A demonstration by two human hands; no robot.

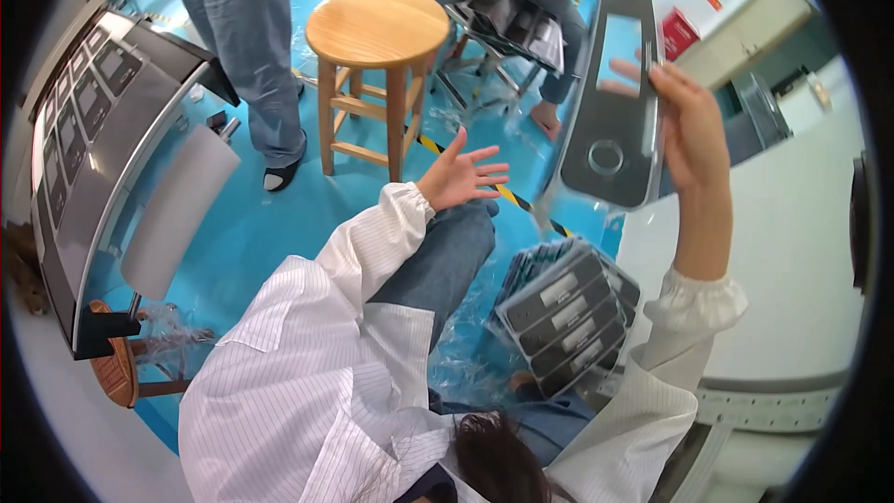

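Observation:
Raised at the right, my right hand (691, 126) grips the edge of a long dark grey panel (601, 121). The panel has rounded corners, a see-through window in its upper part and a round ring lower down; fingers show through the window. My left hand (456, 175) is held out over my knee with its fingers spread, and nothing is in it. Below the panel, beside my leg, sits a tilted stack of dark panels (563, 317) with light rectangular areas, in clear plastic wrapping.
A round wooden stool (377, 28) stands ahead. Left of it is a standing person (237, 37); beyond, a seated person holds a stack of dark pieces (512, 23). At the left, a table (121, 140) carries several panels, with a white roll (182, 210) along its side. Clear plastic lies on the blue floor.

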